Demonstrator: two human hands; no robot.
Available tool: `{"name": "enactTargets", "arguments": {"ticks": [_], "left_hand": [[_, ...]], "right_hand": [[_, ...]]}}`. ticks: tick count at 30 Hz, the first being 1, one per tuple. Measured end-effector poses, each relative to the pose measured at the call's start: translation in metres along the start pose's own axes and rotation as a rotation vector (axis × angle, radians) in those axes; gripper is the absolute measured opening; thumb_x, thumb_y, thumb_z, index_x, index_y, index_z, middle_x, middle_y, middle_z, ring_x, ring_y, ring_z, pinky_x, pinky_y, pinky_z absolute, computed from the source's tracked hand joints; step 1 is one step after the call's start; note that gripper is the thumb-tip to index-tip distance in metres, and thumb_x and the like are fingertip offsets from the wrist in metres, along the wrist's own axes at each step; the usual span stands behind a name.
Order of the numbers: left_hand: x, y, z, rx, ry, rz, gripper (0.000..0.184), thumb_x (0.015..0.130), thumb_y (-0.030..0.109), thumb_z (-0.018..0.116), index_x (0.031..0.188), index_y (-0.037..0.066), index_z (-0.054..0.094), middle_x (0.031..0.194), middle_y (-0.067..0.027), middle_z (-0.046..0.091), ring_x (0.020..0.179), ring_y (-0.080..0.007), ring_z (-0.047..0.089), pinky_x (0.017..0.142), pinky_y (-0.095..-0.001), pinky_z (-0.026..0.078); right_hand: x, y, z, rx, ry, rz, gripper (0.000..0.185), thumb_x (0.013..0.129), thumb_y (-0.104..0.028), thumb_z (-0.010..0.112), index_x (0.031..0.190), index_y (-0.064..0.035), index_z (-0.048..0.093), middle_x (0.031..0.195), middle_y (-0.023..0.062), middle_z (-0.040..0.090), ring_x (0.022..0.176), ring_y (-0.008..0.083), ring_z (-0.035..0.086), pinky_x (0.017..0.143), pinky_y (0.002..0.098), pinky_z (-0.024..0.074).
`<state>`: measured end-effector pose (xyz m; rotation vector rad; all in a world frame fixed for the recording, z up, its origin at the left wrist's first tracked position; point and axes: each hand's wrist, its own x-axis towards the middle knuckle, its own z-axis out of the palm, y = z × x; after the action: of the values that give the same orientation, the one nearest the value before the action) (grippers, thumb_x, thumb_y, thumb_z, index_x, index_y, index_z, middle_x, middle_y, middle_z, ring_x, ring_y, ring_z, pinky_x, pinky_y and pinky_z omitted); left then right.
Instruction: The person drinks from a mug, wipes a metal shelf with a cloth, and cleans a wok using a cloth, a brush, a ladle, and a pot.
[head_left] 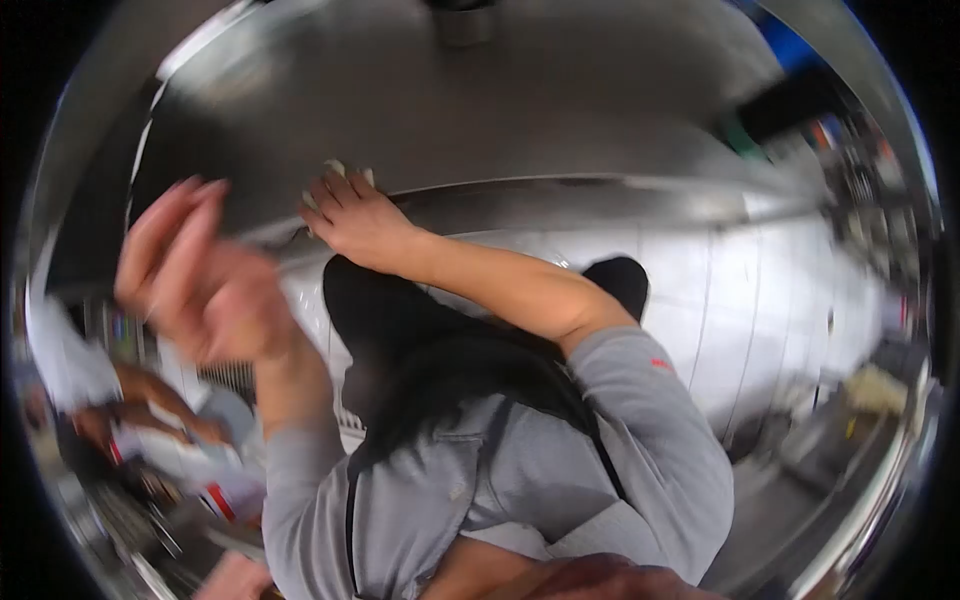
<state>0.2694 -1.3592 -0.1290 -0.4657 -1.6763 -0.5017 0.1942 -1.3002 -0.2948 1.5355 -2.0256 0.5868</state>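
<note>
My right hand [362, 222] reaches across to the left and lies over a pale cloth [337, 168] near the front edge of the steel counter [560, 110]. Only small bits of the cloth show around the fingertips; the rest is hidden under the hand. My left hand [205, 280] is raised in the air at the left, apart from the counter and smeared by motion. Its fingers look loosely bent and apart, with nothing visible in them.
A dark object with a metal base [465, 25] stands at the counter's back. A dark object [795, 105] sits at its right end. White floor tiles [740, 300] lie below. Another person's arm [165, 400] is at the lower left. Shelving with items [870, 200] stands right.
</note>
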Motion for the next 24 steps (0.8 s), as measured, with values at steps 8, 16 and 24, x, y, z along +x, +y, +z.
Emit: {"name": "enactTargets", "arguments": {"ticks": [8,16,24], "left_hand": [[0.115,0.018,0.026,-0.149,0.037,0.154,0.046,0.093,0.034,0.05,0.095,-0.01,0.062,0.108,-0.0228,0.049,0.095,-0.0351,0.059,0.079,-0.0439,0.053],[0.196,0.084,0.089,-0.355,-0.633,-0.084,0.029,0.074,0.012,0.067,0.1,-0.002,0.069,0.108,-0.018,0.058,0.096,-0.0301,0.057,0.083,-0.0378,0.047],[0.254,0.16,0.118,-0.67,-0.989,-0.221,0.018,0.073,0.005,0.069,0.091,0.002,0.067,0.101,-0.0154,0.059,0.09,-0.0296,0.057,0.074,-0.0368,0.048]], "right_hand": [[-0.211,0.161,-0.199,-0.277,-0.149,0.343,0.045,0.083,-0.012,0.054,0.128,-0.0118,0.052,0.13,0.0136,0.052,0.126,0.033,0.047,0.104,0.046,0.0392],[-0.259,0.209,-0.328,-0.396,-0.355,1.433,0.029,0.089,-0.014,0.051,0.116,-0.0072,0.058,0.121,0.0208,0.057,0.105,0.0357,0.059,0.087,0.0481,0.0497],[-0.266,0.026,-0.385,0.211,-0.174,2.133,0.032,0.084,-0.027,0.057,0.108,-0.0066,0.064,0.102,0.0225,0.065,0.097,0.0401,0.063,0.086,0.0468,0.0499]]}}
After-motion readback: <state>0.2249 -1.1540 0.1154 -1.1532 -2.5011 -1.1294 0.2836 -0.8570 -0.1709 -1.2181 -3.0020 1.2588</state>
